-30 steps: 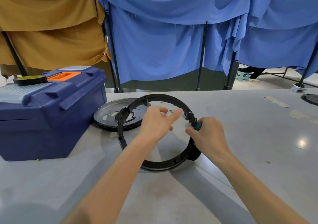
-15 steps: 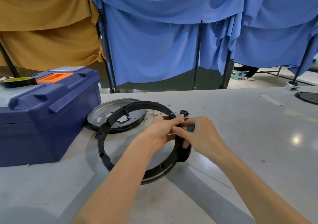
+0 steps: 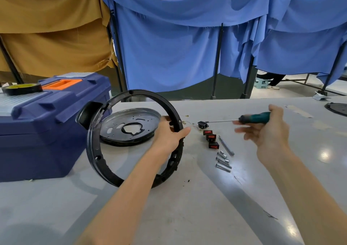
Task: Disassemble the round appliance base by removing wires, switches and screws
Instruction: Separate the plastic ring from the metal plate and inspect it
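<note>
My left hand (image 3: 169, 135) grips the right side of the black ring-shaped appliance base (image 3: 97, 150), which stands tilted upright on the grey table (image 3: 187, 207). My right hand (image 3: 270, 135) holds a green-handled screwdriver (image 3: 253, 118) at the right, its shaft pointing left toward a small black socket part (image 3: 202, 124). Three black switches with red rockers (image 3: 210, 137) lie in a row on the table. Several metal pins and screws (image 3: 223, 161) and a screwdriver bit (image 3: 226, 145) lie beside them.
A round dark metal plate (image 3: 129, 128) lies flat behind the ring. A blue toolbox (image 3: 47, 124) with an orange handle and a tape roll (image 3: 20, 89) on top stands at the left. Another dark disc (image 3: 338, 108) sits at the far right edge. Blue and tan cloths hang behind.
The ring went from lying flat to tilted upright and moved left in my left hand. My right hand pulled away to the right with the screwdriver, uncovering the switches and screws.
</note>
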A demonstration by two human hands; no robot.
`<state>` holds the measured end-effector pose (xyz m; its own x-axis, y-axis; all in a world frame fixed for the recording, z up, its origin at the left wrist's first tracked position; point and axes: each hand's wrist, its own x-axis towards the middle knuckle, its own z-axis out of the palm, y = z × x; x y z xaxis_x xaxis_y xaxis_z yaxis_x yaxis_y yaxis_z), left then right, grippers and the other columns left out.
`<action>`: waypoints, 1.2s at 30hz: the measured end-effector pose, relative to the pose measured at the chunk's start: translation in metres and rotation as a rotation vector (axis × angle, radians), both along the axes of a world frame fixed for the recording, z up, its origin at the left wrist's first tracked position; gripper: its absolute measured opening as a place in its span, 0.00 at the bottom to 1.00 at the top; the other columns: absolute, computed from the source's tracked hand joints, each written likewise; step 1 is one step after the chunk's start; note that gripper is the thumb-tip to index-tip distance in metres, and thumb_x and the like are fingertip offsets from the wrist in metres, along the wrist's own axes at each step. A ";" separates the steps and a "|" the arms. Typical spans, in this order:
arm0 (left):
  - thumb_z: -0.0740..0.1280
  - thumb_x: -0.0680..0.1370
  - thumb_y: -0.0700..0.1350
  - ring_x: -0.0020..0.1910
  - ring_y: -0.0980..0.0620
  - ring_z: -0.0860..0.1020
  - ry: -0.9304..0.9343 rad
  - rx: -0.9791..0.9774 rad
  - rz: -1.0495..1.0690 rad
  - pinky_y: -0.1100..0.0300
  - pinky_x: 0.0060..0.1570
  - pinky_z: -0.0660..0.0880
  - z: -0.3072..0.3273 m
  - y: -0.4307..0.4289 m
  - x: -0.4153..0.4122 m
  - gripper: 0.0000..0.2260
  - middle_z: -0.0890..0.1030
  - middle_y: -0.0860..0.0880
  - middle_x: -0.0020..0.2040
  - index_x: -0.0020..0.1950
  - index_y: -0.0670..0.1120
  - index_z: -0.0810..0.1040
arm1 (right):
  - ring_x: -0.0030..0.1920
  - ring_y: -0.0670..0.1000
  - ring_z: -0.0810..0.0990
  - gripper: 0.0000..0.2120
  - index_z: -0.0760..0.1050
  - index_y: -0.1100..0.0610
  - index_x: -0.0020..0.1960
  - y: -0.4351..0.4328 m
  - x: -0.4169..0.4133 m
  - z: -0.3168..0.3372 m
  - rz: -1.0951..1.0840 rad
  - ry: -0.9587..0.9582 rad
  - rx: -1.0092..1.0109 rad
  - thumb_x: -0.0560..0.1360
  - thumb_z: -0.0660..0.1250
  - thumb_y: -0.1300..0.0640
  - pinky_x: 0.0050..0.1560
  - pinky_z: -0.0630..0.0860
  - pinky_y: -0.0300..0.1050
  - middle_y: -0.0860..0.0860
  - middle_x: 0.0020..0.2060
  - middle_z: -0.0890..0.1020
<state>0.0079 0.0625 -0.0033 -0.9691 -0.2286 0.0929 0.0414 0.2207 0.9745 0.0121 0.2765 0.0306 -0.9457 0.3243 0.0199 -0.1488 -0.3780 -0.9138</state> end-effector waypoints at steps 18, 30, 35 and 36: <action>0.76 0.72 0.47 0.47 0.51 0.82 0.046 0.058 0.051 0.54 0.52 0.77 -0.010 -0.013 0.001 0.12 0.85 0.48 0.46 0.52 0.45 0.82 | 0.23 0.51 0.76 0.20 0.75 0.68 0.50 -0.035 0.000 -0.038 0.229 0.004 -0.019 0.80 0.64 0.49 0.25 0.74 0.39 0.58 0.27 0.81; 0.76 0.71 0.46 0.47 0.50 0.82 0.053 0.061 0.052 0.54 0.52 0.77 -0.011 -0.012 0.002 0.12 0.85 0.46 0.48 0.52 0.45 0.82 | 0.27 0.52 0.79 0.22 0.79 0.66 0.47 -0.039 0.001 -0.038 0.262 0.080 0.066 0.79 0.62 0.45 0.30 0.78 0.42 0.59 0.31 0.83; 0.77 0.71 0.47 0.48 0.49 0.83 0.045 0.059 0.055 0.52 0.53 0.78 -0.010 -0.012 0.001 0.12 0.85 0.47 0.47 0.52 0.46 0.82 | 0.27 0.52 0.79 0.22 0.79 0.64 0.46 -0.040 0.001 -0.037 0.253 0.098 0.075 0.79 0.62 0.45 0.31 0.78 0.42 0.59 0.31 0.83; 0.77 0.71 0.47 0.48 0.49 0.83 0.043 0.056 0.055 0.52 0.53 0.78 -0.010 -0.012 0.001 0.12 0.85 0.47 0.47 0.52 0.46 0.82 | 0.27 0.52 0.79 0.22 0.79 0.64 0.46 -0.040 0.001 -0.038 0.252 0.099 0.080 0.79 0.62 0.44 0.31 0.78 0.43 0.59 0.31 0.83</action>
<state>0.0086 0.0502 -0.0134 -0.9503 -0.2873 0.1202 0.0733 0.1688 0.9829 0.0136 0.2361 -0.0071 -0.9885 0.0732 0.1322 -0.1494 -0.3421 -0.9277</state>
